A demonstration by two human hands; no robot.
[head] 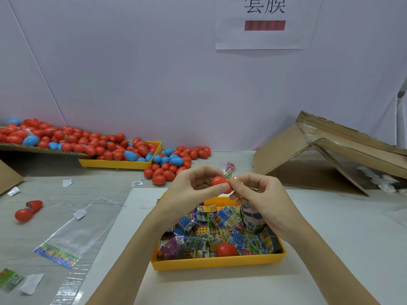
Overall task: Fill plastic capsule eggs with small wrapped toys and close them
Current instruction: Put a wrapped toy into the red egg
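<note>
The left hand (193,186) grips a red egg half (220,182) above the yellow tray (218,261); at its 3 o'clock, the right hand (262,194) pinches a wrapped toy (228,173) at its opening.

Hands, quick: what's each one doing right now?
Left hand: holds a red egg.
Right hand: pinches a wrapped toy at the egg.

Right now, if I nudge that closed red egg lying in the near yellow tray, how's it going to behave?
The red egg is smooth and rounded, so it would probably roll or slip aside rather than stay put. It looks like thin hollow plastic, likely light. The wrapped toys and the tray wall crowd it, so it should stop quickly.
</note>
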